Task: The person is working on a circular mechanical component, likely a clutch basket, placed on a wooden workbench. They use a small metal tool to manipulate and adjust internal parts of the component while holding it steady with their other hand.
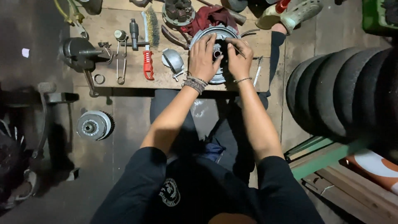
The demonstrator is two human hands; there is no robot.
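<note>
Hands, left [203, 58] and right [239, 60], on round metal clutch part [218, 76] atop wooden board [124, 81].

Dull grey metal clutch drum [222, 76] on rough wood board [166, 79], red cloth rag [207, 17].

Repair workshop — tyres [340, 91], wire brush [149, 41]

We press our left hand [203, 58] on a round metal disc [215, 54] on the board [124, 81]; our right hand [239, 60] pinches a thin tool [239, 51] beside it.
</note>
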